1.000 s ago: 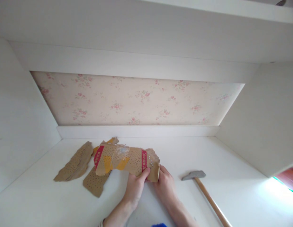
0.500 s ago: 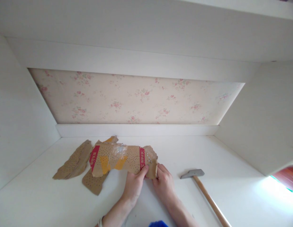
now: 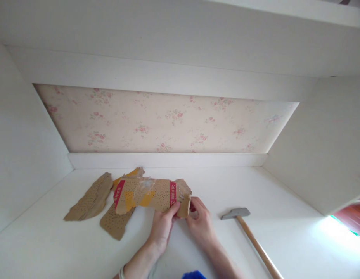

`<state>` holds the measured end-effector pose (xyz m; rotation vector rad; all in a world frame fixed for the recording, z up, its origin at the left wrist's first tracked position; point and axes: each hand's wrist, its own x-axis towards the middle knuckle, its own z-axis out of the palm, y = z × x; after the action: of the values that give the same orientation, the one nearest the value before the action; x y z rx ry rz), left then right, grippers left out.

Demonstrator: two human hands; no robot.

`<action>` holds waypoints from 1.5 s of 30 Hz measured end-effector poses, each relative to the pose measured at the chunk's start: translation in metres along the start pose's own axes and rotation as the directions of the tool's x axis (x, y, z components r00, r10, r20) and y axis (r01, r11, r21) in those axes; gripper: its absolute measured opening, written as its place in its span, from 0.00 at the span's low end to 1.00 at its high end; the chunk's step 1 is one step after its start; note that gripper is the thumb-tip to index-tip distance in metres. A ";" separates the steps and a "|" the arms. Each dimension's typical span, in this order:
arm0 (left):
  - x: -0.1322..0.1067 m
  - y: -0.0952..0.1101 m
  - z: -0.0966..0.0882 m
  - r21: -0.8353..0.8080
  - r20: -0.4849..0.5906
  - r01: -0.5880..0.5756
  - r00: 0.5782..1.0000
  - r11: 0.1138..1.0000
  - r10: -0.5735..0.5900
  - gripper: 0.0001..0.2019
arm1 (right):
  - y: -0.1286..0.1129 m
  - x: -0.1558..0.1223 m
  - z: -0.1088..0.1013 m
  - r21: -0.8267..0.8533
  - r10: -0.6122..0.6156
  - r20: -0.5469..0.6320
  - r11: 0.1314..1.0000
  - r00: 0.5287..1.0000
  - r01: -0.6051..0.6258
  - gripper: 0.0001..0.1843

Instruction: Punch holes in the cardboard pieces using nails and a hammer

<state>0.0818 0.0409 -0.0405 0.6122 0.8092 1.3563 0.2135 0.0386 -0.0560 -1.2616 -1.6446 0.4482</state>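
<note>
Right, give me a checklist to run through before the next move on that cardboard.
1. Left hand gripping the taped cardboard: ok, thumb on top by a red stripe.
2. Right hand gripping firmly: cannot tell; its fingertips are partly hidden at the cardboard's right edge.
3. Small shiny bits fixed in the cardboard: cannot tell, too small.
4. Hammer out of both hands: ok, lying to the right of the right hand.
5. Taped cardboard apart from the lower loose piece: cannot tell; they overlap in view, contact unclear.
</note>
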 end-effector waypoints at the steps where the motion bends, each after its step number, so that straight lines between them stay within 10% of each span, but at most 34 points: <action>1: 0.000 0.001 0.000 -0.033 0.006 0.021 1.000 0.999 -0.021 0.18 | -0.001 0.001 0.000 0.020 0.013 0.006 1.000 1.000 -0.013 0.16; 45: -0.005 0.022 0.007 -0.199 0.088 0.202 0.978 0.959 -0.187 0.08 | -0.004 0.006 -0.004 0.148 0.250 0.133 0.952 0.959 -0.269 0.09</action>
<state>0.0736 0.0389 -0.0184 0.4025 0.6452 1.2134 0.2151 0.0410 -0.0488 -1.3526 -1.5036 0.8148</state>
